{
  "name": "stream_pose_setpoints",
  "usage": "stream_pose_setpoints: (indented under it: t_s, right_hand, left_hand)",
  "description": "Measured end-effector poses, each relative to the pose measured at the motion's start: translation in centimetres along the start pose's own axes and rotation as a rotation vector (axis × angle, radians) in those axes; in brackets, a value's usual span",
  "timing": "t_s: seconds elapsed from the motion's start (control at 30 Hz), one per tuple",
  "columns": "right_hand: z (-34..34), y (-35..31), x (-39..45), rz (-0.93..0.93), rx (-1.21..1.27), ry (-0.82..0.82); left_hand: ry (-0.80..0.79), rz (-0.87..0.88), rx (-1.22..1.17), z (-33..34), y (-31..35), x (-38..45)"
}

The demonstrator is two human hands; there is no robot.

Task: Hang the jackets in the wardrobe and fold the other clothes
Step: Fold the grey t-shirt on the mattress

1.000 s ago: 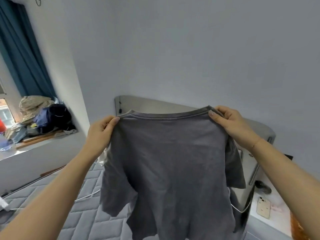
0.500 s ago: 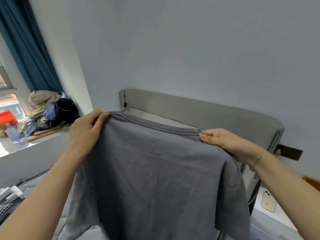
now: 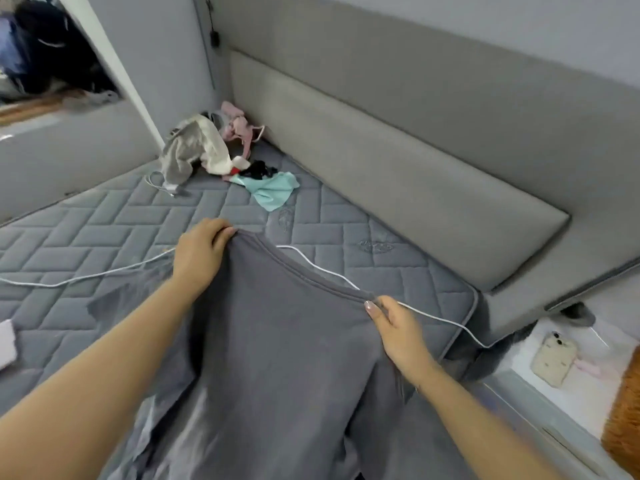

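Observation:
A dark grey T-shirt (image 3: 277,358) is spread low over the quilted grey mattress (image 3: 86,237), neckline pointing toward the headboard. My left hand (image 3: 199,251) pinches its left shoulder at the collar. My right hand (image 3: 398,330) pinches the right shoulder. The shirt's lower part runs out of view at the bottom edge. A heap of other clothes (image 3: 207,147), grey, white, pink and black, lies in the far corner of the bed, with a teal garment (image 3: 273,190) beside it.
A white cable (image 3: 433,318) runs across the mattress under the shirt's collar. The padded grey headboard (image 3: 398,140) lines the far side. A phone (image 3: 552,356) lies on the white bedside table at right. More clothes (image 3: 41,53) sit piled on the windowsill.
Both hands have lowered the T-shirt from held up in the air down onto the mattress, and my view has tipped down to the bed.

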State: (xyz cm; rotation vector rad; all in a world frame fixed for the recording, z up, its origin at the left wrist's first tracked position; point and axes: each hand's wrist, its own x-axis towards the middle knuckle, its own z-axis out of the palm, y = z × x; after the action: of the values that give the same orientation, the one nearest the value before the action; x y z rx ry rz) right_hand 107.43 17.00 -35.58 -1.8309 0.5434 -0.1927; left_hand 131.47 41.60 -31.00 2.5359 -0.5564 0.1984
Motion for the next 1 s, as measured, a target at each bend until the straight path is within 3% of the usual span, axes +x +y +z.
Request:
stream_pose_setpoints:
  t_s: [0.23, 0.43, 0.6, 0.7, 0.83, 0.9, 1.0]
  right_hand:
    - [1.0, 19.9, 15.7, 0.149, -0.208, 0.001]
    - [2.0, 30.7, 24.7, 0.204, -0.259, -0.039]
    - [2.9, 35.4, 27.4, 0.206, -0.265, -0.145]
    - [2.2, 36.4, 27.3, 0.339, -0.090, -0.242]
    - [-0.4, 36.9, 23.4, 0.593, 0.257, -0.255]
    - [-1.7, 37.0, 20.3, 0.615, 0.215, -0.302]
    - [-2.0, 36.7, 16.8, 0.626, 0.079, -0.507]
  left_hand:
    - [-0.101, -0.349, 0.016, 26.9, -4.5, 5.6]
    - [-0.110, -0.518, -0.058, 39.7, -6.5, 8.9]
    - [-0.203, -0.499, 0.030, 45.0, -7.7, 11.0]
    - [-0.248, -0.421, 0.143, 46.4, -7.4, 9.0]
    - [-0.201, -0.370, 0.082, 45.3, -3.3, 0.4]
    - [-0.216, -0.390, 0.016, 44.2, -0.7, -6.1]
    - [-0.308, -0.484, -0.028, 43.0, 2.1, -16.3]
